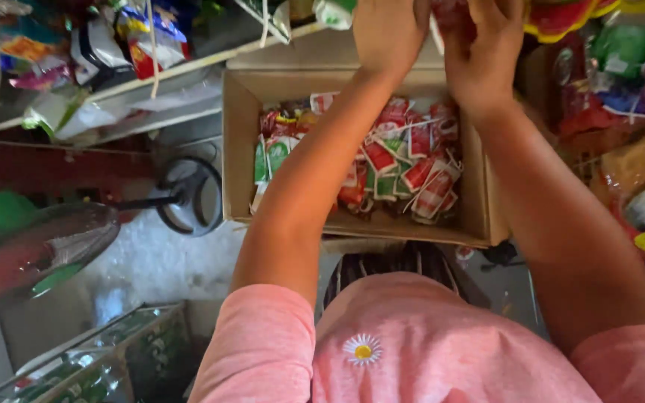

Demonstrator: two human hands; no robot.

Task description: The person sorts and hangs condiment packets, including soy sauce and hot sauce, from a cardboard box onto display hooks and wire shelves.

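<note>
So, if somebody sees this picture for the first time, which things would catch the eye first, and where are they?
Probably the open cardboard box in the middle, filled with small red, green and white packets. Above it, at the top edge, the left hand and the right hand reach up together around something red that is mostly hidden. At the bottom, the pink shirt with a small daisy stands out.

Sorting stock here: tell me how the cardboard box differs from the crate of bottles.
The cardboard box is brown and holds red and green packets; the crate of bottles holds green bottles. The box sits high, under both hands; the crate sits low at the left. Both are open-topped.
</note>
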